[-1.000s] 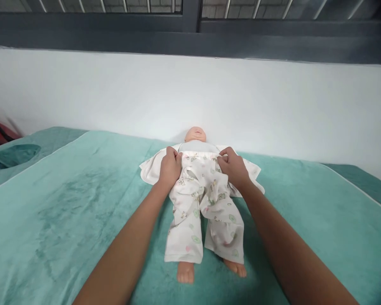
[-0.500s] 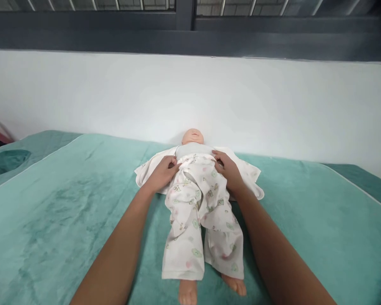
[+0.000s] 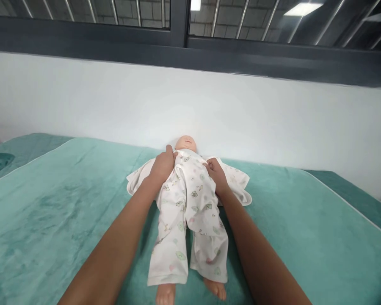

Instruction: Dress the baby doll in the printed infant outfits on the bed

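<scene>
A baby doll (image 3: 186,143) lies on its back, head by the wall and feet toward me. White printed baby pants (image 3: 193,199) cover its legs and reach up over its torso. At the left edge of the waistband, my left hand (image 3: 163,165) is closed on the fabric. My right hand (image 3: 216,173) grips the waistband's right side with bent fingers. Beneath the doll, a white printed baby shirt (image 3: 236,180) is spread out to both sides. The doll's bare feet (image 3: 165,293) stick out of the pant legs.
A teal plush cover (image 3: 82,203) lies under the doll. Behind its head rises a white wall (image 3: 114,101), with a dark window frame (image 3: 114,42) and metal bars above. A corner of something red shows at the far left edge.
Both hands have pulled the pants' waistband up, so it now lies close under the doll's chin and hides the pale torso. The camera view has tilted up and shifted slightly.
</scene>
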`<state>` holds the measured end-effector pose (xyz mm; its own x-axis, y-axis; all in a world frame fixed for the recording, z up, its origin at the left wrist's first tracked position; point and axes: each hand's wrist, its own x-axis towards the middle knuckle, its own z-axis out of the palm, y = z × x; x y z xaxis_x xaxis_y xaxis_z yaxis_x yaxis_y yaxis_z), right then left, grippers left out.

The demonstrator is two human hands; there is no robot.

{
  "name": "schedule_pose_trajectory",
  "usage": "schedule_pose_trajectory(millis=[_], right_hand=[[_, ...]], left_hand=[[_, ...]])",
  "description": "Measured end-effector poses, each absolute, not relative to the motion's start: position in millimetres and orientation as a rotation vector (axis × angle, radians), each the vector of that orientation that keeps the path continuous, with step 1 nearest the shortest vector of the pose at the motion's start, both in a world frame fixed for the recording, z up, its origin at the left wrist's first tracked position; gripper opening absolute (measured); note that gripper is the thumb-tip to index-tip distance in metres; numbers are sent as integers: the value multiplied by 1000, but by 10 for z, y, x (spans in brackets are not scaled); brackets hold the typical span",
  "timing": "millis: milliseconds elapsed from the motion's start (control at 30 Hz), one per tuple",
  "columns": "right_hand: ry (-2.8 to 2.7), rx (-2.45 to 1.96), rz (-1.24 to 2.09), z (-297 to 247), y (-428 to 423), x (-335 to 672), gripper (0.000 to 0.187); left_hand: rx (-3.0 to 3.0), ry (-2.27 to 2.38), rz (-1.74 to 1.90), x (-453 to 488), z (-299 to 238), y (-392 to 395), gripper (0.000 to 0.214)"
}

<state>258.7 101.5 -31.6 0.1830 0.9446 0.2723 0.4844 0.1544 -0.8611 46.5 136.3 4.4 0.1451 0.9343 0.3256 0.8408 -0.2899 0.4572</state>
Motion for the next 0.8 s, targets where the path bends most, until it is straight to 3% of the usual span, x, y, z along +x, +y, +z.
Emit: schedule_pose_trajectory(millis=[267, 567, 700, 800], right_hand=[[-1171, -1598, 498, -560, 1135, 2677, 21], [-1239, -1630, 547, -431, 912, 2646, 21], [-1371, -1633, 646, -361, 871, 2730, 29], [-1443, -1568, 727, -338, 819, 2770, 23]], left_hand=[[2221, 1792, 775, 595, -3, 1537, 22], [1666, 1573, 1150, 346, -291, 891, 27], [1391, 1394, 1015, 283, -309, 660, 24], [1215, 1192, 912, 243, -276, 590, 20]])
